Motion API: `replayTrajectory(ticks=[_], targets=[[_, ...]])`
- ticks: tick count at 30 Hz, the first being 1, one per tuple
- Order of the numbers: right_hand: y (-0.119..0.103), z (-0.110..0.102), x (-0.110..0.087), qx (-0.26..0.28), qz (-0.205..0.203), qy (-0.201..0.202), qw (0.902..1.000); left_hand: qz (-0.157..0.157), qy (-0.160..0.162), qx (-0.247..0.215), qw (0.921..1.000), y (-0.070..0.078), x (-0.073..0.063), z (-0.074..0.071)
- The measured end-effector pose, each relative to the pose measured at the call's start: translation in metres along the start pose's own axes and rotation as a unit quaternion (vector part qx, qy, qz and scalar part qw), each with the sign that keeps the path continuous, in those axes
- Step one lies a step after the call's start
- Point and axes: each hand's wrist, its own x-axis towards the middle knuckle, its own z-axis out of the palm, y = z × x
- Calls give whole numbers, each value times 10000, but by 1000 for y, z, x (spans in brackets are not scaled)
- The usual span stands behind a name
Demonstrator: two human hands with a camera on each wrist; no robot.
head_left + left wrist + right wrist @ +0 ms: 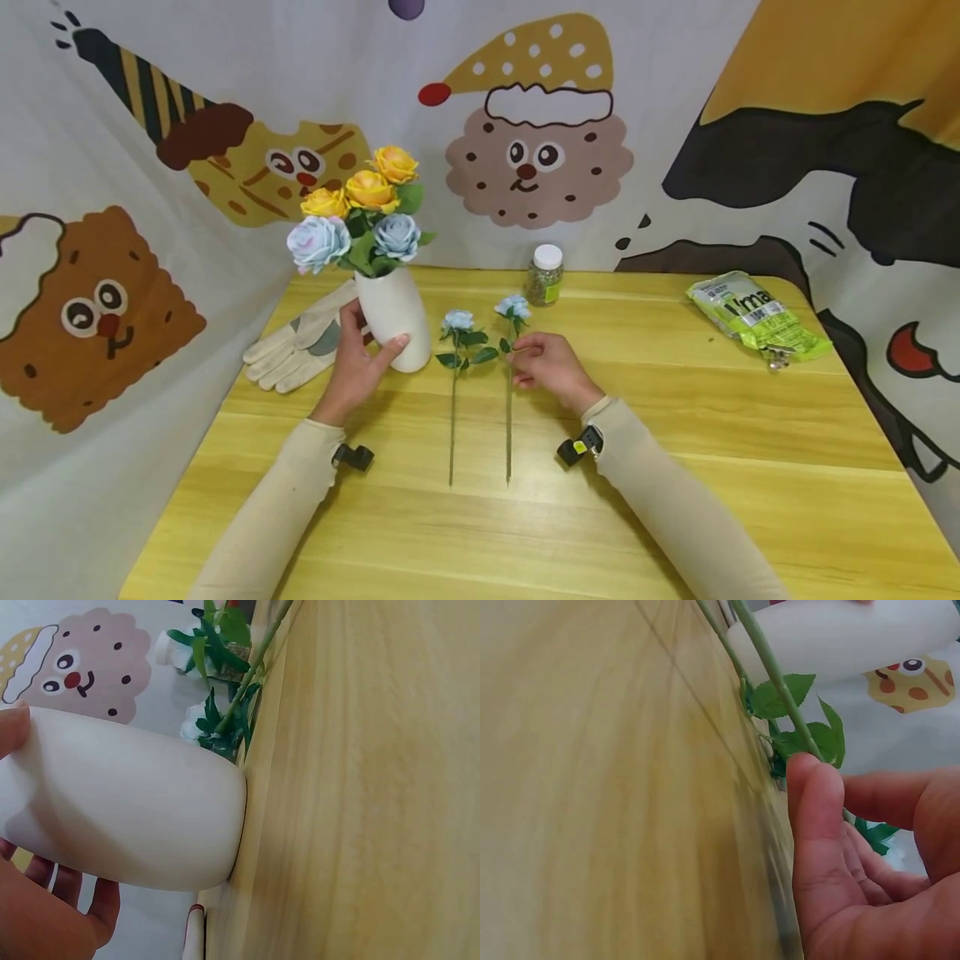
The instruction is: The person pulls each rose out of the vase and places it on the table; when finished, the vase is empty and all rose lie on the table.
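Ideally, with the left grip (358, 360) curled round the white vase (396, 312) to steady it, the right grip (553, 371), pinching the rightmost blue rose (513, 307) by its stem (509, 429) mid-way across the desk (637, 500), holds lightly enough not to bend it.

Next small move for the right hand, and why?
Probably raise the pinched rose up toward the vase. The right hand has its stem between thumb and fingers, the left hand holds the vase, and yellow roses and blue roses already stand in it.
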Motion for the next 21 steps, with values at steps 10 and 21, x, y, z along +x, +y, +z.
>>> replayTrajectory(ticks=[10,21], targets=[[8,10,6,75,443,-382,9983,92,51,94,9999,-38,6,-3],[1,22,13,-446,146,-263,9986,35,69,32,10000,-39,8,-2]])
